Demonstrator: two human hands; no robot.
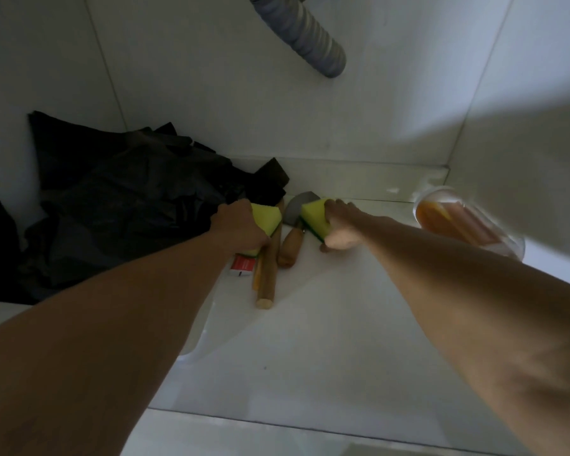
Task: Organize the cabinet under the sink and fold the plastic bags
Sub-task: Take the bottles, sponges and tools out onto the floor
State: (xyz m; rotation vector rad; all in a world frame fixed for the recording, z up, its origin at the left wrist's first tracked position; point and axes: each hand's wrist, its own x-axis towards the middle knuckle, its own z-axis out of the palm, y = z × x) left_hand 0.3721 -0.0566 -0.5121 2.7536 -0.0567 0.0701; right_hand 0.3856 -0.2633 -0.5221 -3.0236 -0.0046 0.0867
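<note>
Both arms reach deep into the white cabinet. My left hand [241,227] grips a yellow sponge with a green underside [266,218], right beside a heap of crumpled black plastic bags [119,205] that fills the back left corner. My right hand [341,225] grips a second yellow and green sponge [315,217]. Between the hands lie a long wooden stick [270,268] and a tool with a short wooden handle [290,246] and a grey metal blade [298,205]. A small red and white pack [242,266] peeks out under my left wrist.
A clear plastic container with orange contents [468,225] lies on its side at the right wall. A grey ribbed drain hose [313,37] hangs from above at the back. The white cabinet floor [310,340] stretches toward the front edge.
</note>
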